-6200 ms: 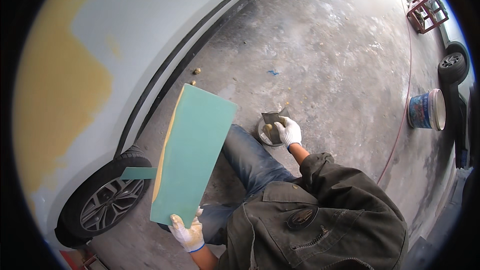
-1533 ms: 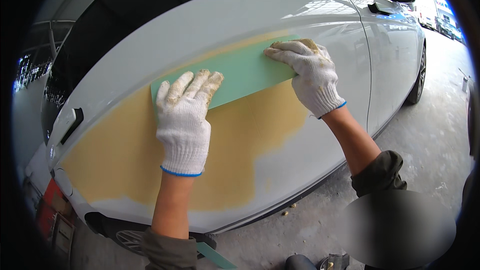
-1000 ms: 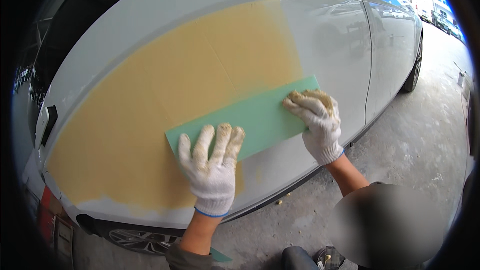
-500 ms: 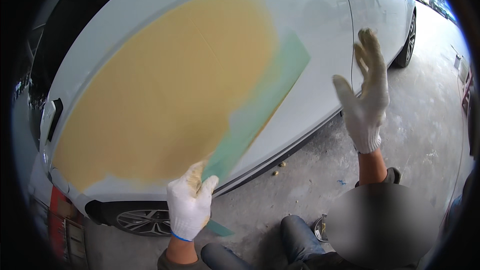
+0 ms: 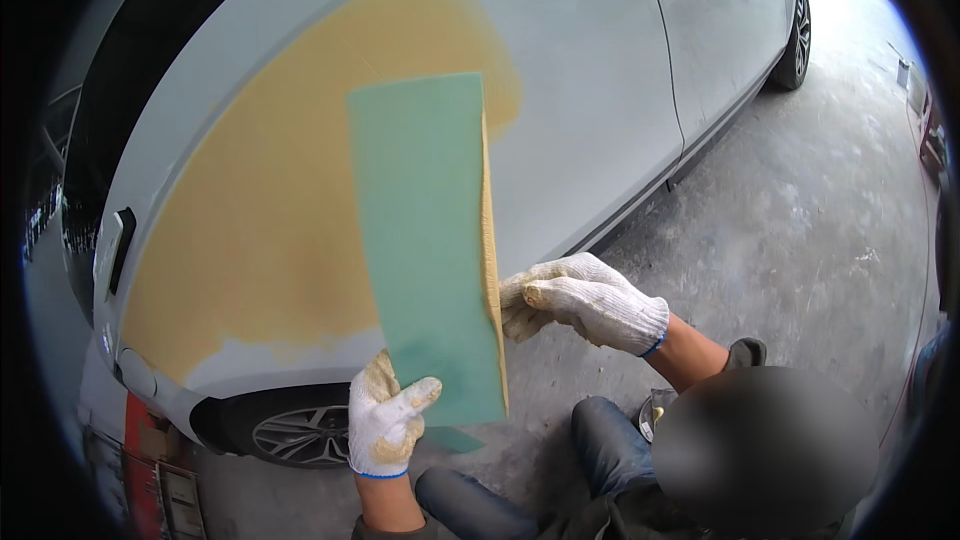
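Note:
My left hand [image 5: 388, 422], in a white knit glove with yellowish stains, grips the lower end of a flat green filler spreader [image 5: 425, 240]. The spreader stands nearly upright in front of a white car panel, with a bead of yellow filler [image 5: 488, 220] along its right edge. A broad patch of yellow filler [image 5: 270, 220] covers much of the panel, partly hidden by the spreader. My right hand [image 5: 590, 302], gloved too, is at that right edge with fingers stretched toward it and filler on the fingertips. Whether it touches the spreader is unclear.
Below my left hand shows a green strip [image 5: 455, 438]; I cannot tell if it lies on the floor. The car's front wheel [image 5: 305, 433] is at lower left, its rear wheel [image 5: 798, 40] far right. A round container [image 5: 652, 412] sits beside my knee on the concrete floor [image 5: 780, 230].
The spreader has come off its slant along the panel and turned upright, its filler edge to the right. My right hand has moved down and left from beside the door to that edge.

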`<state>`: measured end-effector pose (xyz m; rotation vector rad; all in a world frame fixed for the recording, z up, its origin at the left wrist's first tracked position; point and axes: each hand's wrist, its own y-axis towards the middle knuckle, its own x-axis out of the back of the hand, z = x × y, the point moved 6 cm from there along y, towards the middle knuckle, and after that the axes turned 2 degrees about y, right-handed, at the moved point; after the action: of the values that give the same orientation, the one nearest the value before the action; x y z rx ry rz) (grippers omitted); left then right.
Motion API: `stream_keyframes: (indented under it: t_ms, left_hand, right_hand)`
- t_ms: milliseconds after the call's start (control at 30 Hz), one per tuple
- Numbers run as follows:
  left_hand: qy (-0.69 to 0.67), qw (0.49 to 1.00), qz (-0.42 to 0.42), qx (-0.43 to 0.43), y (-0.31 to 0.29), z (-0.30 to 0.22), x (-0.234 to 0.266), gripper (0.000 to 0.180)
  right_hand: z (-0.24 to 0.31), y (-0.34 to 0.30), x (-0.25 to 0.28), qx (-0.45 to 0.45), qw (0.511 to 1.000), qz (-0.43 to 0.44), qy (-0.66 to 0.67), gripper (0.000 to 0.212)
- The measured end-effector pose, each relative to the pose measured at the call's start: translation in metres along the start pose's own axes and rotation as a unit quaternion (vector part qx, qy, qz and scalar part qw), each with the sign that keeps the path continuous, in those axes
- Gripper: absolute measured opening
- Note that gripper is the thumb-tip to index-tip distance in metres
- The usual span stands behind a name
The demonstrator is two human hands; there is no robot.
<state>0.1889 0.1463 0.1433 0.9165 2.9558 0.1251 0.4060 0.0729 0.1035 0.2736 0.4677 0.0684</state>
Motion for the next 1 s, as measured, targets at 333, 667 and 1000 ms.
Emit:
stream_keyframes:
  t_ms: [333, 667, 1000]
  left_hand:
    - [0.003, 1.0, -0.023, -0.011, -0.011, -0.002, 0.005, 0.039]
    - [0.118, 0.99, -0.082, -0.02, -0.017, 0.004, 0.015, 0.037]
    - [0.178, 0.967, -0.118, -0.142, -0.008, -0.035, 0.016, 0.017]
  right_hand:
    - [0.005, 0.007, -0.014, -0.001, 0.993, -0.06, -0.103, 0.029]
    - [0.0, 0.016, -0.006, -0.048, 0.962, -0.166, -0.211, 0.02]
    - [0.045, -0.04, 0.046, 0.063, 0.794, -0.295, -0.528, 0.02]
